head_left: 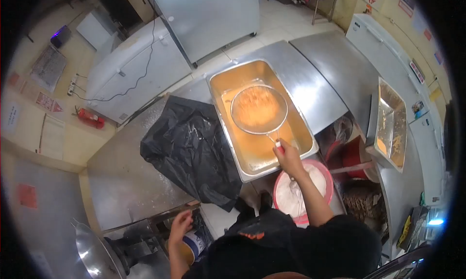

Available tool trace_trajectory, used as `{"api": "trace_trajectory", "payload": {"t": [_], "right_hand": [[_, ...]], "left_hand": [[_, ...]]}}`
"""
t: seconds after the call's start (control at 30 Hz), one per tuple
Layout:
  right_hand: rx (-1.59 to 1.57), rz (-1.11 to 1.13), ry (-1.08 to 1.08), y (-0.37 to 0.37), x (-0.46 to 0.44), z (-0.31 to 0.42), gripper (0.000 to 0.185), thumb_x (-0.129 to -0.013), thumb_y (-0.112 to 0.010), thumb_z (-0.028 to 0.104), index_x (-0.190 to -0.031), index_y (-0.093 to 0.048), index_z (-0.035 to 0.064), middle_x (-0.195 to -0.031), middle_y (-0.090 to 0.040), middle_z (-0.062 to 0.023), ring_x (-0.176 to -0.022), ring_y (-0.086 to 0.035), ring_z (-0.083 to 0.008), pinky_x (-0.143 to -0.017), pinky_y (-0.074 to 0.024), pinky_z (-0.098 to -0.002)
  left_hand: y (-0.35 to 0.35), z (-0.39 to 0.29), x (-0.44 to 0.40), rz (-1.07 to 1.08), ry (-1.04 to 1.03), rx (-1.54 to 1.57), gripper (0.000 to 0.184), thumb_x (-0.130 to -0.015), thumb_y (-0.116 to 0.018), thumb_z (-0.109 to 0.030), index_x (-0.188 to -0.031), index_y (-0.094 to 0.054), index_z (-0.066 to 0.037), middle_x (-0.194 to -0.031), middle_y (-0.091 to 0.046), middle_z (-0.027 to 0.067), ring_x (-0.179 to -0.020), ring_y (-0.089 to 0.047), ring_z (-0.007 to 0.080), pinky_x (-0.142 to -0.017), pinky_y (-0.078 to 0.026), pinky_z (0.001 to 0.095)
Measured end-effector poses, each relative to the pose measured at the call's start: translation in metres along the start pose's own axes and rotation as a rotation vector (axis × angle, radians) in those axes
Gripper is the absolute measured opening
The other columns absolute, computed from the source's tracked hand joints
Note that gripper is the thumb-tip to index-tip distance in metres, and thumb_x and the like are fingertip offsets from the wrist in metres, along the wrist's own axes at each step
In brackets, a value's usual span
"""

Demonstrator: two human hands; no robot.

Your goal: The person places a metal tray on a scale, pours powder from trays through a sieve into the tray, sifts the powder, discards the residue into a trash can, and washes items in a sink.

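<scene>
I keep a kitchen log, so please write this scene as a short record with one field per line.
Right hand: grips the red-and-white handle of a round strainer
Strainer: over the steel pan, with orange food inside
Left hand: fingers loosely curled, nothing visible in it; near a labelled container
Pan: on the metal table
Pink basin: near the right forearm, containing white powder
Black sheet: crumpled, left of the pan

Mid-frame, a round silver wire sieve (280,115) over a rectangular silver steel pan (302,134); left, a crumpled black plastic sheet (194,152).
</scene>
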State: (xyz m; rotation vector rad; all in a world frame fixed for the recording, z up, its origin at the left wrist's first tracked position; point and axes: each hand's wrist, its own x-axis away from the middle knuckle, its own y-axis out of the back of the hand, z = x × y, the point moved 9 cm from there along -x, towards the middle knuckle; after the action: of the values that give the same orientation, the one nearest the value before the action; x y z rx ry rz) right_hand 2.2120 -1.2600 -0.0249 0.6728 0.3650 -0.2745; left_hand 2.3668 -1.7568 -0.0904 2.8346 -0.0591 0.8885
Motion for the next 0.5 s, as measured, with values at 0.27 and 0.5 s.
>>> {"api": "trace_trajectory", "payload": {"t": [0.27, 0.5], "right_hand": [[-0.136, 0.058, -0.230, 0.008, 0.009, 0.010, 0.026, -0.091, -0.060, 0.020, -0.103, -0.062, -0.0026, -0.080, -0.066, -0.0242, -0.075, -0.066, -0.0408, -0.067, -0.0509, -0.0442], [-0.081, 0.240, -0.408, -0.017, -0.028, -0.006, 0.035, -0.089, -0.066, 0.016, -0.119, -0.063, -0.0019, -0.092, -0.068, -0.0276, -0.092, -0.070, -0.0357, -0.082, -0.0529, -0.0415]], "left_hand": [[-0.038, 0.054, 0.022, 0.191, 0.097, -0.222, 0.048, -0.094, -0.069, -0.032, -0.131, -0.059, -0.004, -0.120, -0.064, 0.0048, -0.111, -0.058, 0.0157, -0.094, -0.047, 0.0304], [-0.085, 0.058, 0.004, 0.336, 0.002, -0.476, 0.048, -0.095, -0.065, -0.034, -0.134, -0.058, -0.007, -0.125, -0.064, 0.0068, -0.102, -0.060, 0.0176, -0.086, -0.048, 0.0312]]}}
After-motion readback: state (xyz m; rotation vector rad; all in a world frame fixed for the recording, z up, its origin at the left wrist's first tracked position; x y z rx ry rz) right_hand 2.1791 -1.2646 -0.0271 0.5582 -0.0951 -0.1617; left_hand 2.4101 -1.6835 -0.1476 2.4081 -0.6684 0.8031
